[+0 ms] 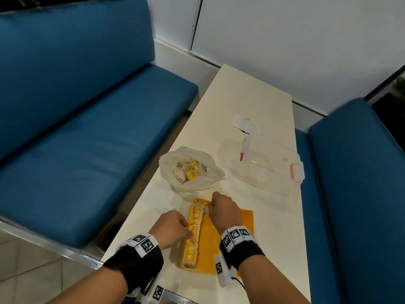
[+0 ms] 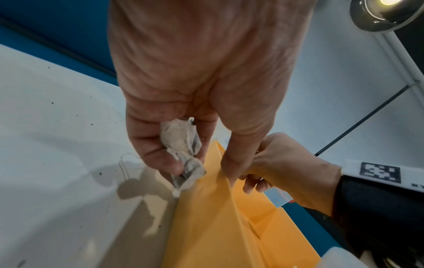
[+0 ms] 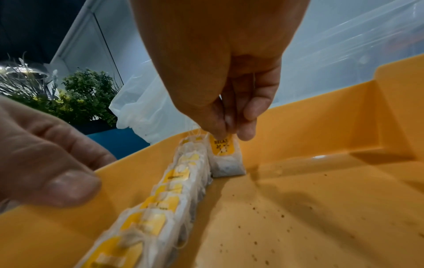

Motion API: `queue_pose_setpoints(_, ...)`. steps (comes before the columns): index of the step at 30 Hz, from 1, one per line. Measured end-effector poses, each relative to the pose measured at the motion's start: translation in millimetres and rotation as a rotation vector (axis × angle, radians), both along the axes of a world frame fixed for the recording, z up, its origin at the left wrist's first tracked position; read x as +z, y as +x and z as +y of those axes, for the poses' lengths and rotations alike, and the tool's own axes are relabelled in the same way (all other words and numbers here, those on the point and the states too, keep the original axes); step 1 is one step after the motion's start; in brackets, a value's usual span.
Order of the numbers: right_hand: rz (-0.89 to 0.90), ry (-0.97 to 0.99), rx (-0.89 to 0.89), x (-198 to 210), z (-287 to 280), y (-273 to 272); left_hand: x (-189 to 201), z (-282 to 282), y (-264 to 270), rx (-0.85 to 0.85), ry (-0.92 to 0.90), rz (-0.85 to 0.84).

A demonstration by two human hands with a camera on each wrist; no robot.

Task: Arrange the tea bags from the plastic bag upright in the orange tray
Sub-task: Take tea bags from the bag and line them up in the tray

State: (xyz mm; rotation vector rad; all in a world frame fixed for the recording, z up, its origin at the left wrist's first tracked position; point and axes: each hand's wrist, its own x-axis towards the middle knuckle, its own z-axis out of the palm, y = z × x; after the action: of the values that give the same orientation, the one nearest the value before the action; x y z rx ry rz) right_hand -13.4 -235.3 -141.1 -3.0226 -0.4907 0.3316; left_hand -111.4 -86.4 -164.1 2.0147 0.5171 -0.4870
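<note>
the orange tray [image 1: 228,238] is sitting on the cream table [image 1: 263,216] right in front of the person, and everything else here is placed off it. a row of tea bags [image 3: 165,199] is standing upright along the tray's left wall, yellow tags up, running from the near end to the far end. the right hand [image 1: 224,210] is hovering over the far end of the tray, thumb and fingertips pinching the top of one tea bag [image 3: 226,157] with a yellow tag, which is standing upright on the tray floor just beside the far end of the row, starting a second line. the left hand [image 1: 173,227] is sitting at the tray's left rim about halfway along, its thumb resting on the rim while its other fingers are curling around a crumpled tea bag [image 2: 183,152] held just outside the wall. little dark specks are lying on the tray floor. just beyond the far end of the tray, the plastic bag [image 1: 190,170] is lying open with more tea bags and yellow tags inside. further out, beyond and to the right of the tray, a clear plastic container [image 1: 267,161] with pink latches is sitting on the table, and blue benches [image 1: 87,128] are running along both sides.
</note>
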Motion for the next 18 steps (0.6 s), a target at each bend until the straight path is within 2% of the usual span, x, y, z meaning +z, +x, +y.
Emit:
queue_pose_setpoints(7, 0.031, 0.072, -0.045, 7, 1, 0, 3, 5, -2, -0.048, -0.026, -0.002)
queue_pose_setpoints(14, 0.026, 0.333, -0.177, 22, -18, -6, 7, 25, -10, -0.056, -0.165, -0.101)
queue_pose_setpoints(18, 0.072, 0.500, -0.207, 31, -25, -11, 16, 29, -14, -0.037, -0.326, -0.220)
